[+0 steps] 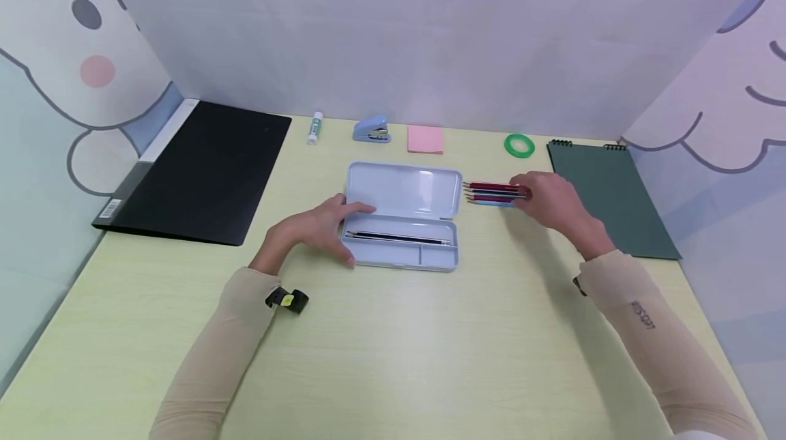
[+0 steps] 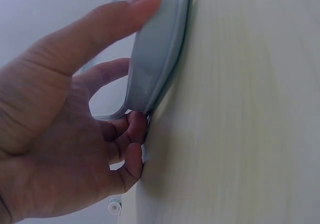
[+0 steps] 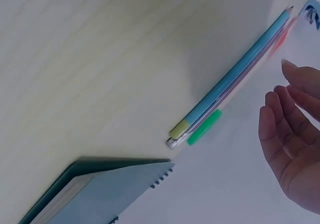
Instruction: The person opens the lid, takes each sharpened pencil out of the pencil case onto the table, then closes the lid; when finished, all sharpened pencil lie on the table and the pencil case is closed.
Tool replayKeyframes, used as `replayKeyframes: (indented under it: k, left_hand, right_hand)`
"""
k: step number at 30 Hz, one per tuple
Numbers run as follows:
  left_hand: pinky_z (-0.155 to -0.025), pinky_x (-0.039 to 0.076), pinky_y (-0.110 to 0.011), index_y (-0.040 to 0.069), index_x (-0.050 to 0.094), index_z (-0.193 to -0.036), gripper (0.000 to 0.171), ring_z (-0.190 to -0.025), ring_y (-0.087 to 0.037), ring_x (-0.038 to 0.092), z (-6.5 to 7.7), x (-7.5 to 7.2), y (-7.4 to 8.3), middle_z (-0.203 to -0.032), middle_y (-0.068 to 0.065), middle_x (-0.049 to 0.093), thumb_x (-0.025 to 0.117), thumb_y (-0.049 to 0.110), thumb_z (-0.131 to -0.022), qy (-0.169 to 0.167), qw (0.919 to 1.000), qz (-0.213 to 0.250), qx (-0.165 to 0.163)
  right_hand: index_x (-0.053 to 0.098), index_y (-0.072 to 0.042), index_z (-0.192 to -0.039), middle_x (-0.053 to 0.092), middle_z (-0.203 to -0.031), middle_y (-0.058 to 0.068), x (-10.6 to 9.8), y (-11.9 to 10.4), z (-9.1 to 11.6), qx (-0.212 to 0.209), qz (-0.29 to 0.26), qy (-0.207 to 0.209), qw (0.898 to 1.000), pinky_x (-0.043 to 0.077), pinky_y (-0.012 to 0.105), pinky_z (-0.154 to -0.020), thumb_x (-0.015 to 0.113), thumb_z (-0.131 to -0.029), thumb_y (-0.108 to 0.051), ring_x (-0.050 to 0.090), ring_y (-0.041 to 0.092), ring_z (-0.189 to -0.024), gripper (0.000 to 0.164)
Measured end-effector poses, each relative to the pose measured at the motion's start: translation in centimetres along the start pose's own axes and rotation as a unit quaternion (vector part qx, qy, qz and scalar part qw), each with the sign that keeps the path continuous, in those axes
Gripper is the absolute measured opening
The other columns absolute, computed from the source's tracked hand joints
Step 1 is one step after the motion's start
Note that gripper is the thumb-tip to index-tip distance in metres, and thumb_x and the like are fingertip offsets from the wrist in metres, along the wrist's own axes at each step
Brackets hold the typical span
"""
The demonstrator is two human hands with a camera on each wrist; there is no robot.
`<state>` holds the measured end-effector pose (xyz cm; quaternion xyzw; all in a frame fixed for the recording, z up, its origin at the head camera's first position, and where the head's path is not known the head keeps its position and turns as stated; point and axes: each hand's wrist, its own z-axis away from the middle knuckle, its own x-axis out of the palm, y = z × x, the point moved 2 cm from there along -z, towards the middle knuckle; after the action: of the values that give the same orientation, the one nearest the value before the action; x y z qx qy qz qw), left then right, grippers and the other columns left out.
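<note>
A pale blue pencil case (image 1: 405,187) lies with its lid folded back, dark striped pencils (image 1: 399,239) in its long compartment. At its left end, my left hand (image 1: 319,224) grips the case, the thumb by the front wall and the forefinger reaching over the hinge side. The left wrist view shows that thumb against the case wall (image 2: 160,59) and other fingers bent at its corner. Right of the case, several pencils (image 1: 491,193) lie side by side, dark red, dark and light blue. My right hand (image 1: 555,204) hovers over their blunt ends, fingers loosely bent, thumb apart, holding nothing.
Along the back stand or lie a glue stick (image 1: 315,127), a blue stapler (image 1: 371,129), pink sticky notes (image 1: 425,139) and a green tape roll (image 1: 519,145). A black folder (image 1: 202,174) is at left, a dark green spiral sketchbook (image 1: 608,201) at right. Walls enclose the table.
</note>
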<state>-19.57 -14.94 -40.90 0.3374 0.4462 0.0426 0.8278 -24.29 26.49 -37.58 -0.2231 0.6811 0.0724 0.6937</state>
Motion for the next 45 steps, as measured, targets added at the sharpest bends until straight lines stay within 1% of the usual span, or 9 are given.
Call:
replayKeyframes:
  k: [6,9,14,19,25,28,34,36,45]
  left_hand:
    - [-0.093,0.041,-0.041,0.031,0.039,-0.152,0.102,-0.117,-0.027,0.043,0.1,0.0,0.0,-0.128,-0.013,0.041,0.093,0.034,-0.066,-0.001,1.0,0.001,-0.002]
    - [-0.093,0.041,-0.042,0.031,0.038,-0.152,0.102,-0.117,-0.028,0.043,0.1,-0.1,0.0,-0.127,-0.013,0.041,0.093,0.034,-0.066,0.0,1.0,0.0,-0.003]
    - [-0.092,0.041,-0.041,0.031,0.039,-0.152,0.102,-0.116,-0.028,0.043,0.1,-0.1,0.1,-0.125,-0.013,0.041,0.093,0.034,-0.066,0.0,1.0,0.0,-0.002]
    - [-0.094,0.042,-0.042,0.031,0.039,-0.152,0.101,-0.118,-0.029,0.043,0.1,-0.3,0.2,-0.128,-0.014,0.04,0.093,0.033,-0.066,0.0,1.0,0.002,-0.001]
    - [-0.095,0.042,-0.043,0.031,0.039,-0.152,0.1,-0.119,-0.03,0.042,0.0,-0.3,0.3,-0.13,-0.014,0.04,0.092,0.034,-0.067,-0.002,1.0,0.0,-0.002]
    - [-0.095,0.041,-0.043,0.031,0.039,-0.152,0.1,-0.12,-0.029,0.042,-0.1,-0.3,0.3,-0.131,-0.014,0.039,0.092,0.034,-0.067,-0.003,1.0,0.0,-0.002]
    - [-0.095,0.041,-0.042,0.03,0.04,-0.152,0.101,-0.118,-0.029,0.043,0.0,-0.4,0.4,-0.129,-0.015,0.041,0.093,0.034,-0.066,0.0,1.0,0.002,0.003]
    - [-0.095,0.04,-0.042,0.03,0.04,-0.152,0.101,-0.117,-0.029,0.044,0.0,-0.4,0.4,-0.128,-0.014,0.041,0.093,0.034,-0.066,0.001,1.0,0.003,0.002]
    - [-0.095,0.04,-0.042,0.031,0.039,-0.152,0.101,-0.117,-0.029,0.044,0.0,-0.2,0.2,-0.128,-0.014,0.041,0.093,0.033,-0.066,-0.001,1.0,0.008,-0.002]
  right_hand:
    - [0.071,0.0,-0.112,0.069,-0.089,0.012,-0.4,-3.6,-0.2,-0.03,-0.051,0.045,0.997,0.047,0.041,-0.068,0.075,-0.085,-0.007,0.057,0.024,-0.074,0.028]
    - [0.072,0.0,-0.111,0.069,-0.086,0.011,-0.2,-5.6,-0.5,-0.059,-0.07,0.049,0.995,0.047,0.038,-0.068,0.077,-0.085,-0.008,0.057,0.023,-0.073,0.028]
    - [0.072,-0.002,-0.114,0.071,-0.091,0.009,0.6,-9.0,-0.7,-0.093,-0.09,0.025,0.991,0.052,0.037,-0.072,0.08,-0.084,-0.01,0.063,0.023,-0.079,0.033]
    - [0.073,-0.004,-0.113,0.073,-0.093,0.007,1.8,-12.6,-0.9,-0.117,-0.102,-0.013,0.988,0.055,0.035,-0.075,0.08,-0.084,-0.013,0.066,0.02,-0.083,0.031]
    - [0.072,-0.008,-0.118,0.074,-0.097,0.004,3.5,-16.1,-1.6,-0.144,-0.083,-0.074,0.983,0.055,0.034,-0.079,0.078,-0.087,-0.019,0.066,0.018,-0.085,0.033]
    - [0.071,-0.01,-0.122,0.074,-0.1,0.003,4.3,-17.1,-1.9,-0.15,-0.065,-0.097,0.982,0.055,0.034,-0.081,0.077,-0.088,-0.019,0.067,0.017,-0.088,0.035]
    - [0.069,-0.013,-0.122,0.071,-0.098,0.002,5.3,-17.9,-2.2,-0.17,-0.027,-0.118,0.978,0.052,0.034,-0.075,0.071,-0.091,-0.016,0.062,0.016,-0.083,0.032]
    - [0.069,-0.014,-0.123,0.071,-0.099,0.002,5.4,-18.0,-2.3,-0.174,-0.018,-0.124,0.977,0.052,0.034,-0.075,0.069,-0.091,-0.013,0.062,0.016,-0.084,0.032]
    - [0.064,-0.014,-0.131,0.07,-0.108,0.007,5.5,-18.2,-2.6,-0.159,-0.01,-0.179,0.971,0.053,0.037,-0.077,0.065,-0.092,-0.008,0.062,0.02,-0.091,0.039]
